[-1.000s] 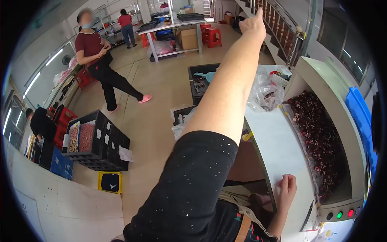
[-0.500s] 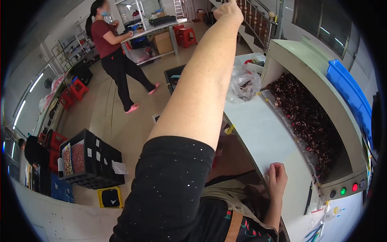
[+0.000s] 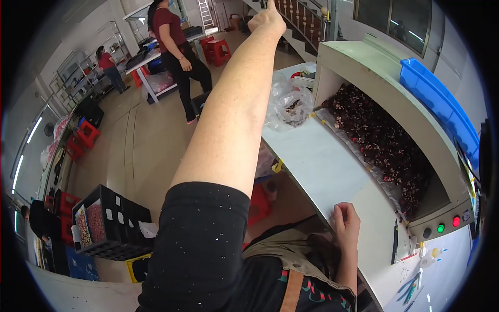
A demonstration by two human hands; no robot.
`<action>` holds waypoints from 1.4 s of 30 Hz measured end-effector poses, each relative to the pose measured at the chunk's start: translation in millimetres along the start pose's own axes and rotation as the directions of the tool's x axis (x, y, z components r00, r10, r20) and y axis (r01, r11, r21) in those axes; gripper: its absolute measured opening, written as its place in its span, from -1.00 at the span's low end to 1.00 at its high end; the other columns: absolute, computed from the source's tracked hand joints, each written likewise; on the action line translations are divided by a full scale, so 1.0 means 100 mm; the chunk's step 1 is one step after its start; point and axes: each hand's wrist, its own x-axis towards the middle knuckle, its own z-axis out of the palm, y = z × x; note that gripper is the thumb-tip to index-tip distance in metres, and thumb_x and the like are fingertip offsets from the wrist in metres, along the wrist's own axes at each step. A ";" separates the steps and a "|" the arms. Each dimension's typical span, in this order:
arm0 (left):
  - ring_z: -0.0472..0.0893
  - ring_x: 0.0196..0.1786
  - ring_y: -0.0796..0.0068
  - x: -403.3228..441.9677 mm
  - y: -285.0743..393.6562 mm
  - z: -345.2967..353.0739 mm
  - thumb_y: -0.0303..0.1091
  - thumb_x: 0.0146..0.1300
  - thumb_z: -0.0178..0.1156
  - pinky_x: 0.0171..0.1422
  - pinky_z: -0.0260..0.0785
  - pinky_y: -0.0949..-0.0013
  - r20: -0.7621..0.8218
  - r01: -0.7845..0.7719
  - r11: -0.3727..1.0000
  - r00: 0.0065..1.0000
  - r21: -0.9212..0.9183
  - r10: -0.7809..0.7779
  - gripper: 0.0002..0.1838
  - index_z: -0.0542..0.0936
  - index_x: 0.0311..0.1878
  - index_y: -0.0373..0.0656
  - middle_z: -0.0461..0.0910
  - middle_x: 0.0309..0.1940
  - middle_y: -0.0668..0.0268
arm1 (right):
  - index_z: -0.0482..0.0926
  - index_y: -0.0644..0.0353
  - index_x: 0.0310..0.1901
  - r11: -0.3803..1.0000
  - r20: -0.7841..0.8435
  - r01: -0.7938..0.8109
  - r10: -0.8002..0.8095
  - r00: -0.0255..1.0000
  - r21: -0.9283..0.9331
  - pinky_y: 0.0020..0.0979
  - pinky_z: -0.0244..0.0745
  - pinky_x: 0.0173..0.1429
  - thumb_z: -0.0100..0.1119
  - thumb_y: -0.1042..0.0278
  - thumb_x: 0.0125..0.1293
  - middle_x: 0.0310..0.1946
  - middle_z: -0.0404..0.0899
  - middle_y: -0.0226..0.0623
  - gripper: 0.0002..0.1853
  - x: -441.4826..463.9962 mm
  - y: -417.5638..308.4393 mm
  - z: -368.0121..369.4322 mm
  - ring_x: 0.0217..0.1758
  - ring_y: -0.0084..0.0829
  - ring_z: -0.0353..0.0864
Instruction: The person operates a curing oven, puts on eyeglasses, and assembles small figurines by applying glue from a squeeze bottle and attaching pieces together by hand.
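My left arm, in a black speckled sleeve, stretches up across the middle of the view. At its end, my left hand (image 3: 267,22) is bent at the top edge; one finger points upward and the rest are cut off or hidden. My right hand (image 3: 347,224) rests at the near edge of the pale worktable (image 3: 335,164), its fingers loosely curled with nothing visible in them. Beyond it, a beige arched machine (image 3: 442,151) stands on the table. Many small dark red and pinkish pieces (image 3: 382,148) fill its opening. A clear plastic bag (image 3: 291,106) with small pieces lies farther back.
A blue plastic bin (image 3: 439,99) sits on the machine, above red and green lights. Pliers (image 3: 411,288) lie lower right. Stacked black crates (image 3: 117,223) stand on the floor at left. A person in a red shirt (image 3: 179,47) is near the back shelves; others are farther off.
The view has turned left, so the table and machine sit further left. The person in the red shirt has turned and stepped right. Another person now shows behind. My arms keep nearly the same pose.
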 end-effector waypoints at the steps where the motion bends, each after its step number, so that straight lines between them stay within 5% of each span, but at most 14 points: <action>1: 0.56 0.16 0.20 -0.01 -0.01 0.01 -0.34 0.27 0.03 0.19 0.40 0.17 0.012 0.005 1.000 1.000 0.001 -0.005 -0.22 -0.04 0.52 0.24 0.54 0.11 0.06 | 0.53 0.30 -0.27 1.000 -0.002 0.016 -0.016 1.000 -0.012 -0.49 0.43 -0.24 0.14 0.41 0.33 -0.46 0.56 -0.31 -0.88 -0.01 0.01 0.00 -0.39 -0.52 0.51; 4: 0.61 0.08 0.24 -0.06 -0.02 0.06 -0.29 0.25 0.10 0.11 0.42 0.21 -0.024 -0.039 0.996 0.999 0.076 0.041 -0.25 0.03 0.48 0.12 0.61 0.01 0.13 | 0.53 0.30 -0.27 0.999 -0.013 0.041 -0.042 0.999 -0.035 -0.47 0.44 -0.23 0.15 0.42 0.31 -0.45 0.57 -0.28 -0.89 0.00 -0.03 0.00 -0.38 -0.48 0.54; 8: 0.54 0.19 0.11 -0.01 -0.07 0.11 -0.19 0.14 0.14 0.25 0.36 0.11 0.011 -0.013 1.000 1.000 0.028 0.012 -0.09 -0.10 0.48 -0.16 0.50 0.15 -0.03 | 0.54 0.29 -0.27 0.999 -0.014 0.030 -0.030 0.999 -0.027 -0.43 0.46 -0.22 0.17 0.42 0.30 -0.45 0.57 -0.25 -0.89 -0.02 -0.10 -0.02 -0.38 -0.43 0.56; 11: 0.53 0.19 0.08 0.02 -0.07 0.12 -0.17 0.13 0.16 0.25 0.36 0.11 0.022 0.026 0.999 0.999 -0.027 -0.026 -0.07 -0.11 0.48 -0.19 0.47 0.19 -0.04 | 0.54 0.28 -0.27 0.997 -0.026 0.047 -0.049 0.998 -0.062 -0.40 0.46 -0.21 0.18 0.42 0.28 -0.43 0.58 -0.21 -0.89 -0.02 -0.02 -0.02 -0.36 -0.34 0.58; 16: 0.59 0.11 0.06 0.00 -0.07 0.14 -0.14 0.18 0.16 0.16 0.42 0.15 0.037 0.055 0.998 0.998 -0.012 -0.054 0.03 -0.33 0.49 -0.17 0.53 0.12 -0.02 | 0.52 0.32 -0.28 0.985 -0.036 0.129 -0.134 0.990 -0.117 -0.48 0.42 -0.27 0.16 0.43 0.31 -0.49 0.54 -0.30 -0.88 -0.01 0.03 -0.01 -0.42 -0.52 0.49; 20: 0.60 0.09 0.08 -0.05 -0.08 0.14 -0.14 0.18 0.18 0.15 0.43 0.15 0.053 0.071 0.997 0.996 -0.017 -0.070 0.04 -0.34 0.49 -0.18 0.56 0.08 -0.01 | 0.52 0.32 -0.28 0.984 -0.034 0.131 -0.136 0.990 -0.120 -0.47 0.42 -0.28 0.15 0.43 0.31 -0.49 0.54 -0.29 -0.88 -0.03 0.06 0.00 -0.44 -0.51 0.49; 23: 0.60 0.08 0.07 -0.06 -0.08 0.13 -0.15 0.18 0.19 0.15 0.43 0.15 0.064 0.076 0.997 0.995 -0.030 -0.074 0.04 -0.32 0.49 -0.18 0.56 0.07 -0.01 | 0.56 0.26 -0.26 0.992 -0.021 0.080 -0.082 0.996 -0.100 -0.30 0.45 -0.20 0.21 0.42 0.25 -0.40 0.59 -0.15 -0.89 -0.03 0.00 -0.01 -0.33 -0.21 0.57; 26: 0.60 0.08 0.06 -0.06 -0.07 0.11 -0.16 0.19 0.18 0.16 0.43 0.13 0.050 0.068 0.996 0.997 -0.049 -0.066 0.03 -0.32 0.50 -0.17 0.56 0.06 -0.01 | 0.56 0.26 -0.27 0.990 -0.025 0.089 -0.092 0.995 -0.107 -0.30 0.45 -0.20 0.21 0.42 0.25 -0.40 0.59 -0.15 -0.89 -0.03 0.01 -0.01 -0.33 -0.21 0.57; 29: 0.59 0.08 0.05 -0.06 -0.06 0.16 -0.16 0.20 0.17 0.16 0.43 0.11 0.025 0.037 0.998 0.999 -0.059 -0.035 0.03 -0.33 0.50 -0.16 0.56 0.06 -0.03 | 0.52 0.31 -0.27 0.987 -0.027 0.110 -0.114 0.993 -0.114 -0.43 0.45 -0.24 0.16 0.42 0.30 -0.46 0.56 -0.24 -0.88 -0.03 0.04 0.00 -0.40 -0.45 0.54; 42: 0.56 0.14 0.06 -0.14 -0.03 0.35 -0.20 0.20 0.13 0.22 0.40 0.14 0.132 0.015 1.000 0.991 -0.015 -0.013 -0.03 -0.26 0.50 -0.15 0.52 0.12 -0.04 | 0.53 0.29 -0.26 0.989 -0.023 0.099 -0.102 0.994 -0.113 -0.39 0.46 -0.21 0.17 0.43 0.28 -0.43 0.57 -0.20 -0.89 -0.04 0.03 -0.01 -0.36 -0.35 0.56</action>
